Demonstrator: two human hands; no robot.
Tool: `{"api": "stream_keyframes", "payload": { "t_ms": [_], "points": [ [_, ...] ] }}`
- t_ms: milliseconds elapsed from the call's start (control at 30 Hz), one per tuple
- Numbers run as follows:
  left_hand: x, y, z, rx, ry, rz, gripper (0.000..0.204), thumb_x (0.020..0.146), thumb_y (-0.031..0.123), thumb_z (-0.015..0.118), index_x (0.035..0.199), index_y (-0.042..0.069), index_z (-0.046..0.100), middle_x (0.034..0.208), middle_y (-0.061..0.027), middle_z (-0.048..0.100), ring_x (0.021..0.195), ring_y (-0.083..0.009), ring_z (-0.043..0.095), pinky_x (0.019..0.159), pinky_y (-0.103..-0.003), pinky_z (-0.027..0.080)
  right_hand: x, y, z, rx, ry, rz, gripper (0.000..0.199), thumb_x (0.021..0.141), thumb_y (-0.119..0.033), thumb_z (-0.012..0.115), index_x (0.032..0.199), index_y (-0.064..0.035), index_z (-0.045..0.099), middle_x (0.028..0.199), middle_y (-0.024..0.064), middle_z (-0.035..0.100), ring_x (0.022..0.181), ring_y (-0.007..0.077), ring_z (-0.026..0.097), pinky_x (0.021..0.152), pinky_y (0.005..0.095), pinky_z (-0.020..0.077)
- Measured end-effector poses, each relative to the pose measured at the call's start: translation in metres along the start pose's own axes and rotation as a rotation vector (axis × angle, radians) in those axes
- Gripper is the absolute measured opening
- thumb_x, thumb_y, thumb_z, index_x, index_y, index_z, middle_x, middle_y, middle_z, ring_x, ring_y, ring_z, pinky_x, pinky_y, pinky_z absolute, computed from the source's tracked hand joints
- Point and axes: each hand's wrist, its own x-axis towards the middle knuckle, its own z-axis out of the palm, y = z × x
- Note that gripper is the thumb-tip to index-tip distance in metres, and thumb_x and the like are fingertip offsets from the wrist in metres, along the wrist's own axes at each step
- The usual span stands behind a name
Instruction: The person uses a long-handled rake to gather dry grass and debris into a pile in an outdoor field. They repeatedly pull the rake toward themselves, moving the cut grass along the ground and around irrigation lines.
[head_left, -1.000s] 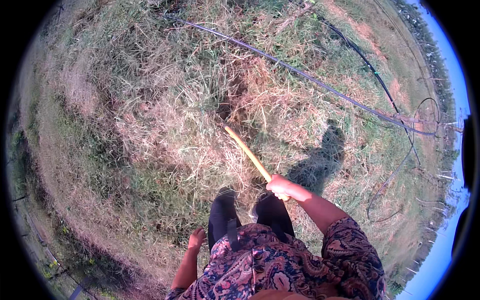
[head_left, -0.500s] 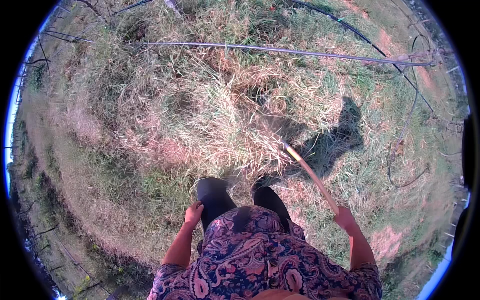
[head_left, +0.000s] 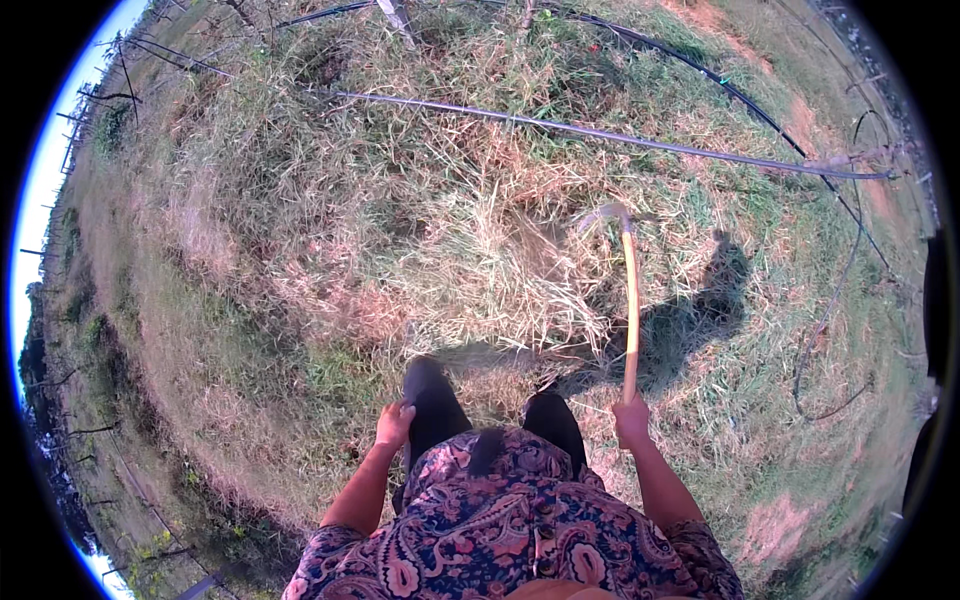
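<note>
My right hand (head_left: 631, 420) is closed round the lower end of a light wooden handle. It belongs to a hoe (head_left: 631, 300), held almost straight out ahead of me. The curved metal head is smeared by motion, so its exact shape is unclear; it is over the cut grass. Dry, loose grass (head_left: 500, 260) lies heaped in front of my feet. My left hand (head_left: 395, 424) rests against the outer side of my left leg (head_left: 432, 400), its fingers curled. Whether they grip the dark trouser cloth is hidden.
A thin grey pipe (head_left: 600, 131) crosses the ground beyond the grass heap. Further out runs a black hose (head_left: 740, 95), with a thin looped line (head_left: 822, 325) at the right. A pale post (head_left: 396, 20) stands at the far edge. Greener grass surrounds the heap.
The hoe has swung from a slant toward the left to nearly upright in the picture, and its head now shows above the grass. My right hand moved left; my left hand stayed by the leg.
</note>
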Motion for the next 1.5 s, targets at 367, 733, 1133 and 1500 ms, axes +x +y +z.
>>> {"api": "stream_keyframes", "payload": {
  "t_ms": [367,733,1133,1500],
  "points": [
    [0.102,-0.033,-0.077,0.331,-0.410,0.101,0.058,0.081,0.050,0.057,0.133,0.027,0.047,0.148,-0.0048,0.029,0.138,-0.0264,0.022,0.110,-0.048,0.023,0.131,-0.311,0.183,-0.530,-0.012,-0.112,0.029,0.077,-0.021,0.060,0.097,-0.0013,0.056,0.090,0.0231,0.065,0.087,0.0388,0.064,0.076,0.0450,0.0515],
    [0.144,-0.094,-0.132,0.256,-0.534,0.036,0.054,0.082,0.045,0.058,0.132,0.029,0.047,0.149,-0.0071,0.026,0.139,-0.0289,0.020,0.109,-0.051,0.021,0.227,-0.307,0.343,-0.554,-0.104,-0.087,0.021,0.079,-0.016,0.050,0.090,-0.0045,0.063,0.092,0.0213,0.065,0.084,0.0346,0.065,0.073,0.0417,0.0531],
    [0.082,-0.074,-0.081,0.306,-0.400,0.094,0.053,0.083,0.042,0.057,0.133,0.026,0.047,0.147,-0.0088,0.029,0.135,-0.0290,0.028,0.108,-0.047,0.027,0.034,-0.222,0.115,-0.679,-0.260,-0.012,0.030,0.080,-0.016,0.061,0.103,-0.0001,0.054,0.098,0.0227,0.064,0.091,0.0394,0.062,0.079,0.0466,0.0499],
    [0.038,-0.042,-0.036,0.316,-0.384,0.237,0.051,0.086,0.039,0.053,0.130,0.013,0.050,0.139,-0.0179,0.040,0.131,-0.0321,0.035,0.108,-0.039,0.029,-0.180,-0.090,-0.131,-0.641,-0.217,0.075,0.027,0.076,-0.018,0.064,0.096,-0.0022,0.054,0.084,0.0211,0.063,0.081,0.0388,0.063,0.072,0.0471,0.0507]
  ]
}}
